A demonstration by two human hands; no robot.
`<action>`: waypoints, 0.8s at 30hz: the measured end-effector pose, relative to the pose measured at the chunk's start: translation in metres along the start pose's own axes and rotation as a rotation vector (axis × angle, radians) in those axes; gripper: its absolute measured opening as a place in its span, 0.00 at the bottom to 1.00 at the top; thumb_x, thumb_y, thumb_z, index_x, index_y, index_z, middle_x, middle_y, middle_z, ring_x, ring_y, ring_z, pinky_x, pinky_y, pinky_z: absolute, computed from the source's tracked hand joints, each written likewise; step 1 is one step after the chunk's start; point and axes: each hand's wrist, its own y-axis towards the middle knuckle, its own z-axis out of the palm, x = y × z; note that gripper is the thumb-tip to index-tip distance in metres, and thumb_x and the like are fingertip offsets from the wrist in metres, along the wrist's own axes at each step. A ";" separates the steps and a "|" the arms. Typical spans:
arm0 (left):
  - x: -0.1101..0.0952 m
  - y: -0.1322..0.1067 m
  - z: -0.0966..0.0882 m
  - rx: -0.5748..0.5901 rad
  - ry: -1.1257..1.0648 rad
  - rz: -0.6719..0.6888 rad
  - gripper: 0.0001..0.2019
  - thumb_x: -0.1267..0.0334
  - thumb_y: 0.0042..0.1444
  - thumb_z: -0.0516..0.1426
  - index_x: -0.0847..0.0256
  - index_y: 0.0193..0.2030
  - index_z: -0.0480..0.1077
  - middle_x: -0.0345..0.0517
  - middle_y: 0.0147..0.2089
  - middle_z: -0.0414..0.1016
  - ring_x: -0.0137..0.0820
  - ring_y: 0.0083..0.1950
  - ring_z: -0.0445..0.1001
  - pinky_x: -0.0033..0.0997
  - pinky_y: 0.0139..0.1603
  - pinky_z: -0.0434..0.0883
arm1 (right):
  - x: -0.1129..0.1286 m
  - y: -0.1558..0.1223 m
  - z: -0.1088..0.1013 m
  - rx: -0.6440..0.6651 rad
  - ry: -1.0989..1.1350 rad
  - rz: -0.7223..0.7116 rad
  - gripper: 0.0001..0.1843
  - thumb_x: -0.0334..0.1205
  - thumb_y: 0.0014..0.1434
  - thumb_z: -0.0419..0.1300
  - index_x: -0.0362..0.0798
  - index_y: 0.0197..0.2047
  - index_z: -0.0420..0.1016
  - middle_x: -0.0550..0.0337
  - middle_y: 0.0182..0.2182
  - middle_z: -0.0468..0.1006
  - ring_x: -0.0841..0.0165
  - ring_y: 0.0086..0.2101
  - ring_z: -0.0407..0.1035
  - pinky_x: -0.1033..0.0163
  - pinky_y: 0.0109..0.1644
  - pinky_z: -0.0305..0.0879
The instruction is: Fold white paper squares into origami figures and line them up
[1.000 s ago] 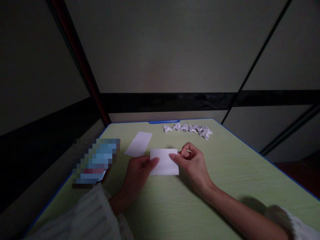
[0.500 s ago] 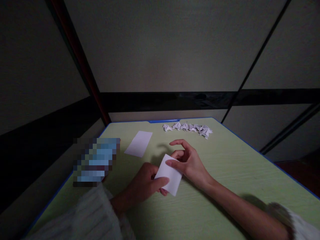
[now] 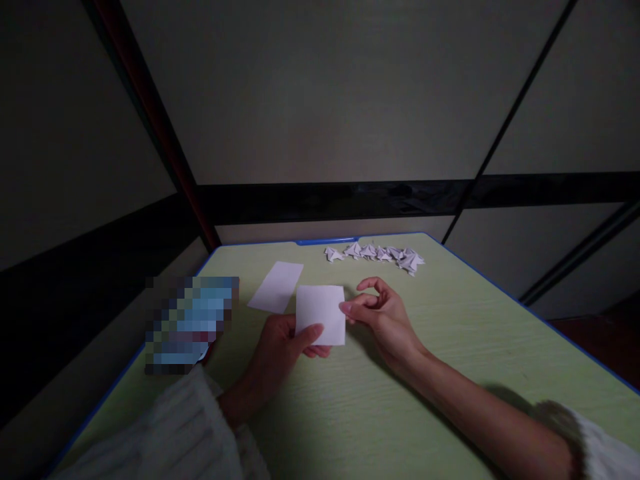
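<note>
A small square of white paper (image 3: pixel 320 307), flat and upright towards me, is held above the table. My left hand (image 3: pixel 281 341) grips its lower left part, the thumb across the front and the fingers behind. At the paper's right edge, my right hand (image 3: pixel 389 321) pinches with thumb tip and a finger, while its index finger curves up free of the sheet. Whether the square has more than one layer I cannot tell. Behind it to the left lies a flat white sheet (image 3: pixel 277 285) on the table.
Several folded white paper figures (image 3: pixel 370 252) stand in a row at the back of the light green table (image 3: pixel 450 320). A flat device, its screen blurred out (image 3: pixel 195 323), lies at the left edge. A panelled wall (image 3: pixel 310 100) rises behind the table.
The paper has turned from a slant to nearly straight and moved slightly left and up. My right thumb has gone from the paper's face to its right edge.
</note>
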 end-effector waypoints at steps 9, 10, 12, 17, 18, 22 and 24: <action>-0.005 0.001 0.000 -0.137 -0.060 -0.019 0.08 0.63 0.41 0.57 0.67 0.20 0.71 0.43 0.17 0.74 0.30 0.20 0.72 0.26 0.24 0.67 | -0.002 -0.004 0.002 0.240 -0.138 -0.126 0.08 0.35 0.38 0.63 0.44 0.20 0.66 0.62 0.26 0.74 0.75 0.26 0.66 0.67 0.32 0.61; -0.005 0.001 0.000 -0.130 -0.064 -0.023 0.08 0.63 0.41 0.58 0.67 0.21 0.71 0.43 0.17 0.75 0.30 0.20 0.72 0.26 0.24 0.67 | -0.004 -0.005 0.003 0.267 -0.188 -0.108 0.06 0.35 0.38 0.62 0.44 0.20 0.69 0.61 0.24 0.74 0.74 0.25 0.66 0.67 0.31 0.61; -0.005 0.000 0.000 -0.105 -0.072 -0.033 0.08 0.63 0.41 0.58 0.68 0.21 0.71 0.43 0.17 0.75 0.30 0.20 0.72 0.25 0.23 0.67 | -0.009 -0.007 0.004 0.247 -0.265 -0.086 0.03 0.34 0.38 0.62 0.44 0.22 0.73 0.62 0.22 0.73 0.75 0.23 0.64 0.68 0.27 0.59; -0.006 -0.002 0.003 -0.083 -0.088 -0.057 0.08 0.63 0.41 0.57 0.68 0.23 0.71 0.43 0.17 0.74 0.30 0.21 0.72 0.26 0.24 0.67 | -0.010 -0.007 0.004 0.154 -0.295 -0.165 0.13 0.29 0.37 0.61 0.48 0.31 0.76 0.62 0.26 0.73 0.77 0.22 0.61 0.69 0.26 0.57; -0.006 -0.002 0.003 -0.083 -0.086 -0.059 0.08 0.63 0.41 0.57 0.68 0.23 0.71 0.44 0.17 0.74 0.31 0.21 0.72 0.27 0.25 0.67 | -0.009 -0.007 0.004 0.148 -0.288 -0.171 0.15 0.28 0.37 0.61 0.48 0.32 0.75 0.62 0.26 0.73 0.77 0.23 0.61 0.69 0.26 0.57; -0.005 -0.002 0.003 -0.061 -0.062 -0.053 0.09 0.62 0.41 0.57 0.68 0.22 0.71 0.44 0.18 0.75 0.31 0.21 0.72 0.27 0.25 0.67 | -0.006 -0.008 0.004 0.155 -0.276 -0.132 0.22 0.27 0.38 0.60 0.49 0.40 0.72 0.62 0.27 0.74 0.80 0.18 0.55 0.71 0.21 0.53; -0.004 -0.002 0.003 -0.042 -0.061 -0.042 0.09 0.62 0.41 0.57 0.67 0.21 0.71 0.45 0.18 0.75 0.31 0.21 0.72 0.27 0.24 0.67 | -0.005 -0.009 0.003 0.186 -0.270 -0.116 0.27 0.27 0.38 0.60 0.51 0.45 0.69 0.62 0.28 0.74 0.81 0.17 0.53 0.72 0.19 0.51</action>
